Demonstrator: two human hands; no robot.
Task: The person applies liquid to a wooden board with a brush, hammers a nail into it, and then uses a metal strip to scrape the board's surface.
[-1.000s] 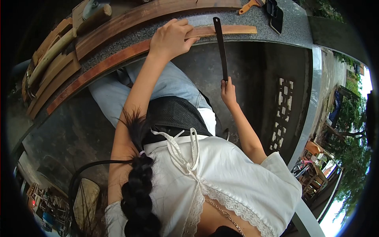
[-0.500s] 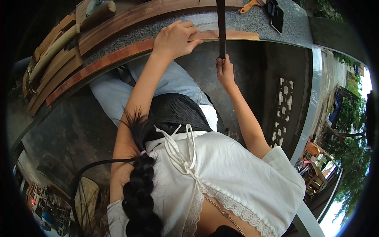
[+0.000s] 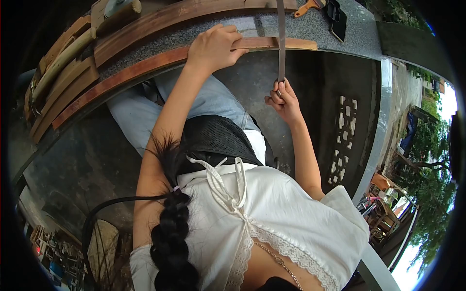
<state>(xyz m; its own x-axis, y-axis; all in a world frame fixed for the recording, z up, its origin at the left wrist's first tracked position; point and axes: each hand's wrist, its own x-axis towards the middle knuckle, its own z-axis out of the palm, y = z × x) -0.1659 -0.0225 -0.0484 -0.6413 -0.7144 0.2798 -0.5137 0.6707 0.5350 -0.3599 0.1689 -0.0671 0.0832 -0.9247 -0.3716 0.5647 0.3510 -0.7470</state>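
My left hand (image 3: 212,47) is closed over a long, narrow wooden strip (image 3: 121,75) lying along the near edge of the stone bench, fingers bent over its far side and the thumb along the near side. In my right hand (image 3: 285,101) is the lower end of a long flat metal file (image 3: 281,53). Its grey blade stands nearly upright in the view and crosses the strip near the right end, to the right of my left hand. The file's far end runs out of the top of the frame.
Behind the strip lies a longer wooden board (image 3: 179,24) on the granite benchtop (image 3: 359,29). An orange-handled brush (image 3: 306,8) and a phone (image 3: 339,30) sit at the back right. Curved wooden pieces (image 3: 65,92) are stacked at the left.
The file has shifted right along the strip, and its face has turned from dark to light grey. My right hand has moved right and slightly down. The left hand stays put.
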